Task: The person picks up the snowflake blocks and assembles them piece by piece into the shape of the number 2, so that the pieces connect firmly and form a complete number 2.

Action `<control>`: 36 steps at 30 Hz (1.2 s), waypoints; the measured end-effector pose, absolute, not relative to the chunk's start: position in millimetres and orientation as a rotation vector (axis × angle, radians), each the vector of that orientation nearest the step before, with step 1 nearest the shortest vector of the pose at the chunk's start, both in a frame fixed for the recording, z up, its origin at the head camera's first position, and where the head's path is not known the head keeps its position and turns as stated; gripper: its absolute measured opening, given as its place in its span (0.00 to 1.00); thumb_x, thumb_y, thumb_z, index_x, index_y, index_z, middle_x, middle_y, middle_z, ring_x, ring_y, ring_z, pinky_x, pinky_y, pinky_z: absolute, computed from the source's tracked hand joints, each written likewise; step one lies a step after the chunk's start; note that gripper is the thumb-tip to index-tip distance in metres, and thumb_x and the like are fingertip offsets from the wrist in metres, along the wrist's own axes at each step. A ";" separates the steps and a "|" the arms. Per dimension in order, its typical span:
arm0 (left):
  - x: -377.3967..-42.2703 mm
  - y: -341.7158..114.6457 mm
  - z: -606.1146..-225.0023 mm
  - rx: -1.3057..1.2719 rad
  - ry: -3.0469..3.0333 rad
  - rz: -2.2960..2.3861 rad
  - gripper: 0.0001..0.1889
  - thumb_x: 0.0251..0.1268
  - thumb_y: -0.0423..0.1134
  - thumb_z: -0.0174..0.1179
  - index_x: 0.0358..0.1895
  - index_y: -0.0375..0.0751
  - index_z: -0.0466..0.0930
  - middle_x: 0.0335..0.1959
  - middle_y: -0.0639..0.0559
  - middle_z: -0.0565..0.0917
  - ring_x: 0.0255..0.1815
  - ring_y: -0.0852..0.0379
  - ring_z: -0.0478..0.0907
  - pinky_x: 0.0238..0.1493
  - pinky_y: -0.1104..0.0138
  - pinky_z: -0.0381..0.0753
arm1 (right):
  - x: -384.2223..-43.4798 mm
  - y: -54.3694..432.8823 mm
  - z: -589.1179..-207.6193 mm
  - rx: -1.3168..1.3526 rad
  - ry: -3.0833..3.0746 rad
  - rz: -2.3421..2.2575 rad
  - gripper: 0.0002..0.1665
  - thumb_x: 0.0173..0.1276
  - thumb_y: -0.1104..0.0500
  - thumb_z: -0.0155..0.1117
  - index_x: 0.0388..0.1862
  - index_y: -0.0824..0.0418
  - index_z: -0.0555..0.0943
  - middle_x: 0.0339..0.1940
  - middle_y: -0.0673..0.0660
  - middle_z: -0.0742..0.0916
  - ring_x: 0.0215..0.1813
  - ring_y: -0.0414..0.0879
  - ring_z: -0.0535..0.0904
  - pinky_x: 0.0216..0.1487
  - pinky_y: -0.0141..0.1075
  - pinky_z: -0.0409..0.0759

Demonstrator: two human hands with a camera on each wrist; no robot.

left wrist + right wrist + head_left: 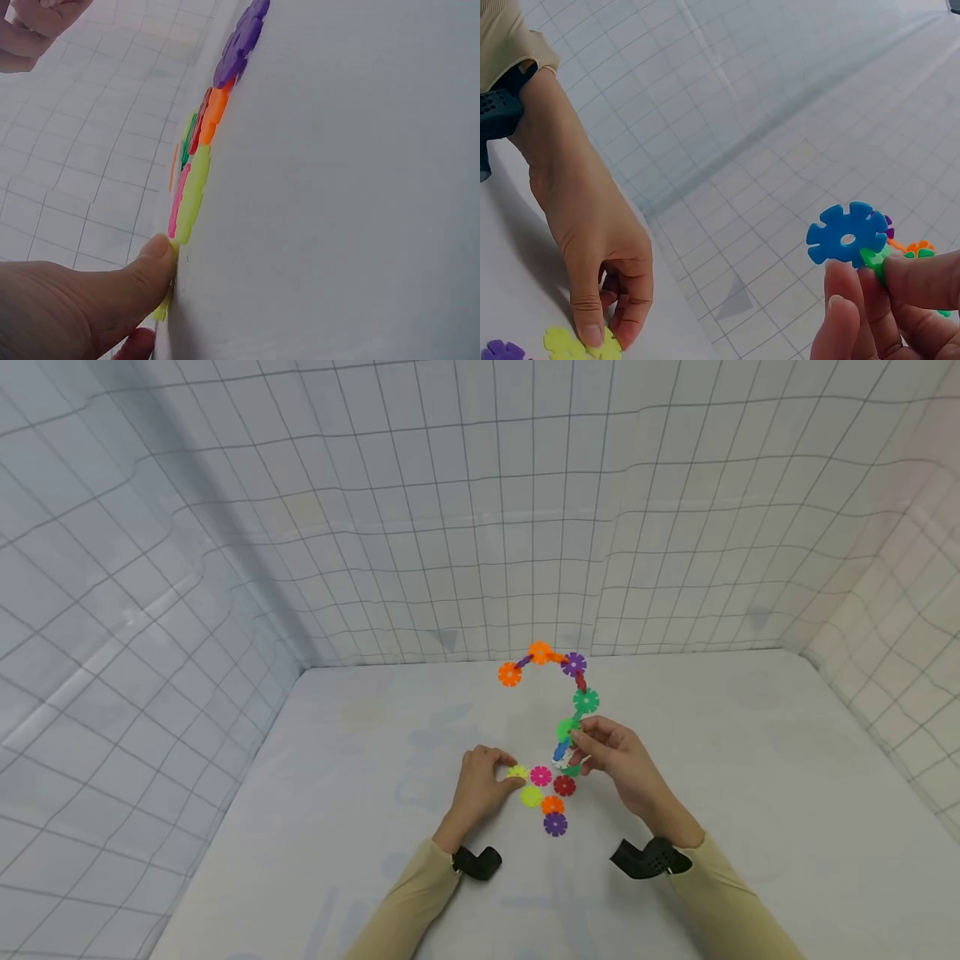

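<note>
My right hand (622, 768) pinches a light green notched plastic disc (875, 260) in a chain of joined discs. A blue disc (829, 240) forms the chain's near end. Beyond the fingers the chain curves away through a darker green disc (587, 701) and a purple disc (574, 664), ending in an orange disc (510, 674). My left hand (480, 785) pinches a yellow disc (517, 772) at the tabletop between thumb and fingers. Beside it lie a pink disc (541, 776) and a second yellow disc (532, 797).
Loose discs lie close together between the hands: red (565, 786), orange (552, 806), purple (555, 824) and a green one (572, 771) partly hidden by the right fingers. The white tabletop (360, 827) meets a white gridded sheet (465, 527) at the back and sides.
</note>
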State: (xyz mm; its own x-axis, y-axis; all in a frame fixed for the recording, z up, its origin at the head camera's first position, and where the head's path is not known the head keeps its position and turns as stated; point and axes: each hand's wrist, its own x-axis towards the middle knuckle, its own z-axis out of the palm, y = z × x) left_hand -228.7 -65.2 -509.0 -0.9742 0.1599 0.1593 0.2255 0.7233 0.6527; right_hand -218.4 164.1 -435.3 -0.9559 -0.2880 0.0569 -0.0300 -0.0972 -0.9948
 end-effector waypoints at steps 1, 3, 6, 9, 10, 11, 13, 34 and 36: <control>-227.4 -65.4 -508.4 -0.309 -2.831 -1.107 0.13 0.54 0.42 0.70 0.39 0.40 0.82 0.39 0.49 0.76 0.42 0.50 0.67 0.44 0.59 0.69 | -218.7 164.4 -435.4 -0.365 1.975 -2.176 0.13 0.72 0.59 0.57 0.44 0.70 0.73 0.31 0.57 0.82 0.32 0.46 0.80 0.34 0.33 0.80; -225.7 -66.6 -508.0 -0.308 -2.806 -1.166 0.12 0.54 0.40 0.71 0.39 0.40 0.81 0.36 0.51 0.77 0.39 0.52 0.69 0.42 0.61 0.71 | -218.8 165.1 -434.8 -0.378 1.957 -2.176 0.13 0.72 0.58 0.56 0.43 0.69 0.73 0.30 0.56 0.82 0.33 0.48 0.80 0.34 0.33 0.80; -225.2 -69.8 -506.8 -0.308 -2.735 -1.288 0.10 0.52 0.37 0.71 0.35 0.39 0.80 0.29 0.54 0.78 0.31 0.57 0.72 0.36 0.66 0.74 | -218.0 166.0 -433.8 -0.409 1.923 -2.183 0.12 0.74 0.58 0.54 0.44 0.69 0.72 0.29 0.55 0.82 0.34 0.49 0.80 0.35 0.33 0.80; -225.6 -72.7 -501.2 -0.299 -2.669 -1.414 0.09 0.52 0.35 0.71 0.33 0.39 0.80 0.24 0.56 0.77 0.25 0.61 0.73 0.29 0.70 0.76 | -216.1 166.6 -431.4 -0.433 1.894 -2.192 0.10 0.74 0.59 0.53 0.44 0.68 0.72 0.29 0.54 0.81 0.33 0.47 0.79 0.35 0.33 0.79; -225.5 -73.2 -497.9 -0.299 -2.656 -1.459 0.09 0.52 0.35 0.71 0.33 0.39 0.81 0.24 0.56 0.78 0.24 0.61 0.74 0.29 0.70 0.77 | -215.7 166.8 -430.9 -0.446 1.887 -2.196 0.10 0.74 0.60 0.53 0.44 0.68 0.72 0.29 0.53 0.81 0.33 0.45 0.78 0.35 0.32 0.79; -224.9 -73.3 -493.6 -0.304 -2.644 -1.515 0.09 0.53 0.36 0.71 0.33 0.39 0.81 0.24 0.55 0.78 0.24 0.61 0.75 0.28 0.69 0.78 | -215.4 167.0 -430.4 -0.454 1.882 -2.198 0.10 0.74 0.60 0.52 0.44 0.67 0.72 0.29 0.53 0.81 0.33 0.44 0.78 0.35 0.32 0.79; -222.1 -72.2 -482.9 -0.322 -2.619 -1.687 0.09 0.55 0.37 0.70 0.35 0.37 0.81 0.25 0.53 0.80 0.24 0.58 0.78 0.30 0.66 0.81 | -214.8 167.5 -429.0 -0.468 1.873 -2.202 0.09 0.74 0.60 0.52 0.43 0.67 0.72 0.30 0.53 0.81 0.33 0.44 0.78 0.35 0.32 0.79; -187.3 -50.6 -432.0 -0.365 -2.342 -2.464 0.12 0.61 0.33 0.64 0.42 0.26 0.79 0.33 0.38 0.85 0.34 0.43 0.84 0.39 0.56 0.83 | -218.4 168.3 -433.0 -0.510 1.939 -2.191 0.10 0.73 0.59 0.55 0.42 0.67 0.73 0.29 0.55 0.83 0.33 0.52 0.80 0.33 0.33 0.80; -185.5 -49.0 -432.2 -0.362 -2.326 -2.472 0.12 0.61 0.34 0.64 0.41 0.26 0.79 0.33 0.37 0.85 0.35 0.41 0.84 0.39 0.56 0.83 | -218.7 168.3 -433.5 -0.502 1.945 -2.190 0.09 0.73 0.60 0.55 0.41 0.67 0.73 0.29 0.55 0.83 0.33 0.51 0.79 0.33 0.33 0.80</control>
State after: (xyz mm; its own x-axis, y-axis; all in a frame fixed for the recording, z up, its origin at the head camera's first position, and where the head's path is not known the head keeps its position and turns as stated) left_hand -185.5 -49.0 -432.2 -0.9413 0.3361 -0.0318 -0.0522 -0.0518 0.9973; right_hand -218.7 168.3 -433.5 -0.9288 -0.3445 0.1365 -0.0949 -0.1349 -0.9863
